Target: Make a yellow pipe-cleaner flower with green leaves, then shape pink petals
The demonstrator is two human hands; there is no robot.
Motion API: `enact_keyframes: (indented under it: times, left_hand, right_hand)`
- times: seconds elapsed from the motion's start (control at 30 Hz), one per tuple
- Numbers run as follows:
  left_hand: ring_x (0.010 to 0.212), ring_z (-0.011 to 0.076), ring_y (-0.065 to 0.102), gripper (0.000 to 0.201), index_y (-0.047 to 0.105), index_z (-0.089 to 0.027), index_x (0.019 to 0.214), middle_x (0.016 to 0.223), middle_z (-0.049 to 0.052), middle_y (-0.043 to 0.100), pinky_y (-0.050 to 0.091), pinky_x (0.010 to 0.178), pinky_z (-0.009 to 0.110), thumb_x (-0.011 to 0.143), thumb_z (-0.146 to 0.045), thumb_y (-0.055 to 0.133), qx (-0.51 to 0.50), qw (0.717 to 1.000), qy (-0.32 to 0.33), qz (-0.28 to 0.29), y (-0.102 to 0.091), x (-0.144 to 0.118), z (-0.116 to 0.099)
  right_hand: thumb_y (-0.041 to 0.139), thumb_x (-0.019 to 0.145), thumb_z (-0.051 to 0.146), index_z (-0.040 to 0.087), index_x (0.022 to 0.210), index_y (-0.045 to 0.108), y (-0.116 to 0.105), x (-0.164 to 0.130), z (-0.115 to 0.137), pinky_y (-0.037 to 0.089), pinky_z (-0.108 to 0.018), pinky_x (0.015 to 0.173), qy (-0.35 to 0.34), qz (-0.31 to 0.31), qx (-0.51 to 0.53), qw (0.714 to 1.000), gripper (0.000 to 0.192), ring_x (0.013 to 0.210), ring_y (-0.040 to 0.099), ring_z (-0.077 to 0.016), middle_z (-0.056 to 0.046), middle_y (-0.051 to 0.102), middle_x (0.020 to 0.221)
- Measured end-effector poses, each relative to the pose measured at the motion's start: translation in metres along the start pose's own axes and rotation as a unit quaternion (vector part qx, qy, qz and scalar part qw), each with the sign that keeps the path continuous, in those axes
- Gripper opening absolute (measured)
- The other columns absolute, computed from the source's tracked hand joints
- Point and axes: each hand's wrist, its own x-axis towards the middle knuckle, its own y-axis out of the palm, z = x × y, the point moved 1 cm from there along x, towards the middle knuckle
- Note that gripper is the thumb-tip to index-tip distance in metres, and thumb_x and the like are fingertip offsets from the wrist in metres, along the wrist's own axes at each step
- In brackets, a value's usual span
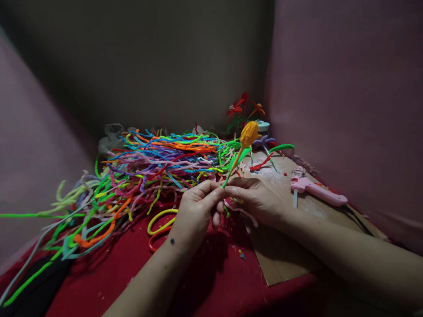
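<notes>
A pipe-cleaner flower (249,134) with an orange-yellow bud tilts up and to the right in front of me. Its stem turns from yellow to green lower down, and a green leaf (240,158) shows beside it. My left hand (198,204) pinches the green lower stem between thumb and fingers. Close against it, my right hand (254,198) also has its fingertips closed on the stem. The exact spot where the fingertips meet is partly hidden. Below the hands, a short green end and a pale pink strand show.
A big heap of coloured pipe cleaners (172,163) lies at left and centre. A pink glue gun (320,189) rests on cardboard (280,259) at right. Yellow and red loops, apparently scissors handles (161,220), lie by my left wrist. Red flowers (243,103) stand behind.
</notes>
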Motion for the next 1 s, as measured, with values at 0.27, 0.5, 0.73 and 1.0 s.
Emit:
enact_keyframes:
  times: [0.27,0.5,0.73,1.0]
  left_hand:
    - [0.024,0.0026,0.027,0.018,0.054,-0.015,0.070,0.042,-0.008,0.048,0.032,0.026,0.016,0.078,-0.030,0.060,-0.143,0.977,-0.083,0.135,-0.003,0.004,0.002]
    - [0.037,0.0058,0.046,0.025,0.054,-0.015,0.072,0.052,-0.003,0.054,0.034,0.039,0.016,0.086,-0.036,0.048,0.117,0.991,0.035,0.053,0.000,0.002,0.001]
    - [0.066,0.0132,0.059,0.013,0.059,-0.020,0.090,0.076,0.003,0.064,0.041,0.062,0.022,0.084,-0.020,0.047,0.451,0.841,0.291,-0.064,-0.005,-0.003,0.017]
    - [0.040,0.0065,0.045,0.016,0.057,-0.017,0.073,0.053,-0.005,0.050,0.035,0.042,0.017,0.084,-0.026,0.049,0.235,0.960,0.146,-0.047,0.000,-0.002,0.006]
  right_hand:
    - [0.071,0.070,0.025,0.020,0.093,0.071,-0.002,0.001,0.000,0.040,-0.024,0.058,0.002,0.019,0.046,0.999,0.024,0.061,0.052,-0.0097,0.000,0.061,0.069]
    - [0.071,0.070,0.026,0.020,0.087,0.070,-0.005,0.003,-0.005,0.039,-0.025,0.055,0.004,-0.015,0.094,0.995,0.018,0.054,0.048,-0.0090,0.001,0.060,0.067]
    - [0.070,0.071,0.031,0.021,0.082,0.067,-0.005,0.003,-0.012,0.038,-0.024,0.054,0.027,-0.044,0.073,0.996,0.015,0.055,0.047,-0.0096,0.002,0.053,0.061]
    - [0.066,0.076,0.030,0.019,0.086,0.068,-0.004,-0.001,-0.005,0.037,-0.023,0.054,-0.035,-0.024,-0.030,0.999,0.015,0.060,0.045,-0.0091,0.000,0.055,0.073]
